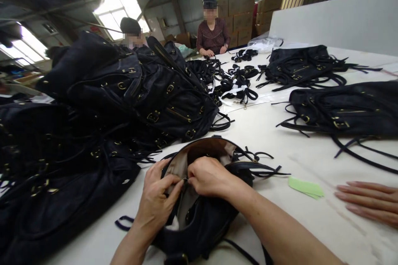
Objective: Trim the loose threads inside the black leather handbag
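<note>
Two hands (152, 196) (209, 176) pinching a half-hidden piece (185, 179) inside a curved, beige-lined black bag (214, 215)

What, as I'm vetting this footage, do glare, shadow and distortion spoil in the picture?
Head view: windows blow out white; head view: pile of black bags loses detail in shadow; head view: back wall leans askew; head view: left hand, right hand and open bag read fairly clearly.

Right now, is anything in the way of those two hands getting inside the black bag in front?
Nothing visible is. The left hand and right hand meet in the open mouth of the black bag. The bag pile is off left, the green slips off right.
</note>
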Available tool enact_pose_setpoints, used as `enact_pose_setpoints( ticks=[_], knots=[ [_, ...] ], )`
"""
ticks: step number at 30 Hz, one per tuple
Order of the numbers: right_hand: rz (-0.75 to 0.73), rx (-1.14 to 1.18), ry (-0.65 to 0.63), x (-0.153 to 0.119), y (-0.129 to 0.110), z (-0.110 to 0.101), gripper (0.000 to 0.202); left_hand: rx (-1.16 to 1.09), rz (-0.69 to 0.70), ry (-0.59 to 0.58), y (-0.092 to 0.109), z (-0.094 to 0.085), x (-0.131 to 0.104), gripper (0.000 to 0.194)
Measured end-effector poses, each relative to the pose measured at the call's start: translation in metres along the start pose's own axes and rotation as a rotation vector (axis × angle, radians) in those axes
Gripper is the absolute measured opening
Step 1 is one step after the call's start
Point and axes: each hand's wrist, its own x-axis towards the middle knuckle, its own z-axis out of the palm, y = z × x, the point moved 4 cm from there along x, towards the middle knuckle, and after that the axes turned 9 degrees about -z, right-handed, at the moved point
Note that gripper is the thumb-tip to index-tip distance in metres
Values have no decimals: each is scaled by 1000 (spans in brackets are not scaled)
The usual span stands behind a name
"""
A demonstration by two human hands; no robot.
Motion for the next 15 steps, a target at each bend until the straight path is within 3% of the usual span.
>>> enact_pose_setpoints(
  ticks=[15],
  knots=[
    [11, -10, 16, 1, 1, 5, 18, 148, 201, 88, 15, -3, 4, 15]
  ],
)
